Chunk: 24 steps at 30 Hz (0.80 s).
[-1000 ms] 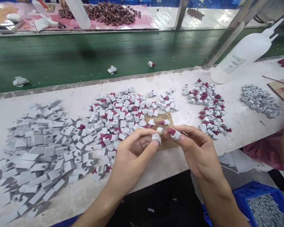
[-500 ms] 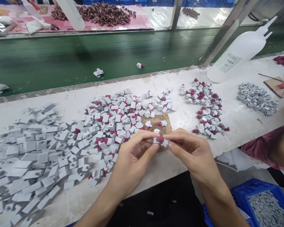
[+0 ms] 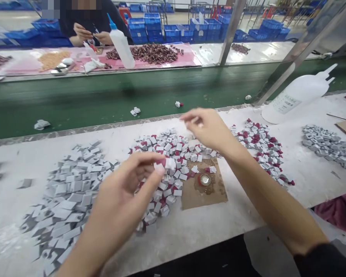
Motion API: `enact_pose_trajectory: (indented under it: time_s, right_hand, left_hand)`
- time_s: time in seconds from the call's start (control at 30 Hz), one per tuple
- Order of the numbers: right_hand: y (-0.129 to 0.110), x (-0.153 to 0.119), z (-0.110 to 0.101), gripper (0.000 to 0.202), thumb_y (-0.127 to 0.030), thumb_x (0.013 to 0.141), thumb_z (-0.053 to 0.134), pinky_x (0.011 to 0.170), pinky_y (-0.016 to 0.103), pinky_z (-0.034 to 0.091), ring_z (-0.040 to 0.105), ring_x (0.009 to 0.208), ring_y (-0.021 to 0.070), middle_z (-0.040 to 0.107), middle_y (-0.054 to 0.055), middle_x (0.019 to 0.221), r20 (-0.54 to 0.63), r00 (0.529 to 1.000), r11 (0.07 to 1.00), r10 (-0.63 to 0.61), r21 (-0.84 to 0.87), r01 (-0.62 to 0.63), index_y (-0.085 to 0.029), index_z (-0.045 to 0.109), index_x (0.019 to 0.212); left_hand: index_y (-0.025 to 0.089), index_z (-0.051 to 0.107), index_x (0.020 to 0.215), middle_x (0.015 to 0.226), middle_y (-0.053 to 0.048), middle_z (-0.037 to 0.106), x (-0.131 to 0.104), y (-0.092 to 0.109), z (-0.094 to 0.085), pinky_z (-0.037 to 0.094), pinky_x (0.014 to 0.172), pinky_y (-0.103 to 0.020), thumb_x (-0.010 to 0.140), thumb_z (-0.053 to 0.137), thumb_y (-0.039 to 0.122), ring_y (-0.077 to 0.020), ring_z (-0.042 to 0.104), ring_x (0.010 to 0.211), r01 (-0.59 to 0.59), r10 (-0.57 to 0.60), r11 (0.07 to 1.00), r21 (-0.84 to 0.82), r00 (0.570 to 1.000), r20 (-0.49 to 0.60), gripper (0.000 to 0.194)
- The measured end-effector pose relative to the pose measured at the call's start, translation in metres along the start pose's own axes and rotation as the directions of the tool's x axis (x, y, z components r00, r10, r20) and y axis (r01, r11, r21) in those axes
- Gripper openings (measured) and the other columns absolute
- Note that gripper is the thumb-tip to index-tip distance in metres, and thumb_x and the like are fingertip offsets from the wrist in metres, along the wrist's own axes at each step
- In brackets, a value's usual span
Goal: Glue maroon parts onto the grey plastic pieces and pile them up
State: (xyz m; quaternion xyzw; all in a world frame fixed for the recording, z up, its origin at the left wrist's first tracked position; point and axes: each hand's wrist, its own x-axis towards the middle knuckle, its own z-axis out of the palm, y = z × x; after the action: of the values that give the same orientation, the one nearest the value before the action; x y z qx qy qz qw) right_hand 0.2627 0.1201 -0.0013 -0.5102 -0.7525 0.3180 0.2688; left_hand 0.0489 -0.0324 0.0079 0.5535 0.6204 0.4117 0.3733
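My left hand [image 3: 129,184] pinches a small grey and maroon plastic piece [image 3: 169,164] between thumb and fingertips, above a heap of similar two-coloured pieces [image 3: 173,146]. Farther out, my right hand [image 3: 207,125] reaches over the back of that heap near the table's rear edge. Its thumb and fingers are drawn together and blurred; a pale speck shows at them, too small to name. Between the forearms lies a brown cardboard square [image 3: 216,192] carrying a round metal cap [image 3: 204,179] in a wet patch. Plain grey blocks [image 3: 72,192] spread to the left.
A green conveyor belt [image 3: 92,96] runs behind the table, with a few loose pieces on it. On the right stand a large white squeeze bottle [image 3: 294,98], a maroon-and-grey pile [image 3: 265,150] and a grey pile [image 3: 325,144]. Across the belt, a person's hands [image 3: 89,35] work.
My hands have parted. The left moved left with the grey and maroon piece; the right left the piece and went up toward the belt. The view has tilted upward.
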Motion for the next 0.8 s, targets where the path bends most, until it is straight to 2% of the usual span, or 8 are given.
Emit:
enact_pose_trajectory:
  time_s: [0.07,0.17,0.27,0.33,0.47,0.57,0.63,0.8]
  right_hand:
    - [0.005,0.067,0.017,0.054,0.002,0.105,0.054,0.127,0.049,0.052,0.068,0.145,0.0311,0.07,0.018,0.164,-0.023,0.997,0.98,0.078,-0.181,-0.081,-0.014,0.077,0.151]
    - [0.012,0.135,0.045,0.056,-0.001,0.1,0.064,0.134,0.055,0.044,0.056,0.158,0.0378,0.061,0.022,0.174,-0.005,0.994,0.971,0.109,-0.212,-0.108,-0.009,0.072,0.155]
    - [0.019,0.158,0.052,0.04,-0.006,0.097,0.073,0.132,0.052,0.044,0.062,0.151,0.0378,0.075,0.022,0.156,-0.031,0.989,0.963,0.142,-0.226,-0.145,-0.01,0.083,0.135]
    - [0.023,0.155,0.04,0.031,-0.009,0.094,0.077,0.123,0.049,0.051,0.071,0.137,0.0361,0.082,0.022,0.14,-0.081,0.982,0.956,0.171,-0.226,-0.185,-0.01,0.086,0.124]
    - [0.029,0.108,-0.006,0.019,-0.027,0.091,0.083,0.101,0.047,0.061,0.079,0.109,0.0329,0.086,0.017,0.115,-0.185,0.966,0.956,0.181,-0.196,-0.217,-0.014,0.085,0.104]
    - [0.035,0.039,-0.031,0.036,-0.06,0.082,0.092,0.083,0.049,0.063,0.078,0.086,0.0319,0.085,0.012,0.097,-0.212,0.965,0.98,0.152,-0.094,-0.175,-0.026,0.08,0.086]
    - [0.048,-0.015,-0.035,0.044,-0.076,0.073,0.092,0.072,0.053,0.063,0.078,0.074,0.0336,0.083,0.013,0.087,-0.231,0.942,0.969,0.243,0.006,-0.249,-0.034,0.083,0.083]
    - [0.102,-0.138,-0.02,0.036,-0.075,0.063,0.095,0.059,0.057,0.062,0.087,0.1,0.0471,0.087,0.024,0.111,-0.138,0.845,0.851,0.517,0.195,-0.488,-0.057,0.088,0.094]
  left_hand:
    - [0.03,0.084,0.109,0.11,-0.005,0.084,0.03,0.002,-0.006,0.064,0.085,-0.036,0.1,0.084,0.047,-0.0274,0.078,0.101,-0.061,0.062,0.997,0.057,0.998,-0.007,0.02]
    - [0.024,0.079,0.106,0.105,-0.008,0.083,0.087,0.001,-0.003,0.063,0.086,-0.04,0.099,0.078,0.029,-0.028,0.077,0.098,-0.072,0.071,0.981,0.178,0.997,0.011,0.008]
    - [0.019,0.079,0.106,0.109,-0.012,0.083,0.15,-0.005,0.012,0.062,0.094,-0.042,0.097,0.077,0.014,-0.0284,0.078,0.101,-0.016,0.018,0.966,0.256,1.0,-0.003,0.011]
    - [0.015,0.081,0.11,0.112,-0.013,0.084,0.19,-0.009,0.028,0.062,0.1,-0.045,0.097,0.078,0.01,-0.0286,0.079,0.105,0.003,-0.006,0.962,0.272,1.0,0.008,0.015]
    - [0.016,0.078,0.126,0.133,-0.012,0.08,0.256,-0.006,0.072,0.066,0.107,-0.05,0.107,0.081,0.026,-0.0274,0.078,0.12,0.029,-0.059,0.949,0.314,0.995,0.086,0.022]
    - [0.018,0.076,0.136,0.141,-0.012,0.077,0.283,0.004,0.104,0.068,0.106,-0.051,0.11,0.081,0.037,-0.0288,0.077,0.124,0.046,-0.112,0.93,0.364,0.981,0.161,0.033]
    - [0.019,0.075,0.14,0.143,-0.013,0.076,0.292,0.008,0.119,0.068,0.105,-0.051,0.11,0.08,0.038,-0.0292,0.077,0.124,0.064,-0.152,0.911,0.408,0.971,0.187,0.037]
    - [0.021,0.072,0.147,0.159,-0.015,0.068,0.28,0.014,0.12,0.06,0.118,-0.057,0.11,0.078,0.038,-0.0338,0.069,0.142,0.068,-0.185,0.847,0.527,0.967,0.173,0.041]
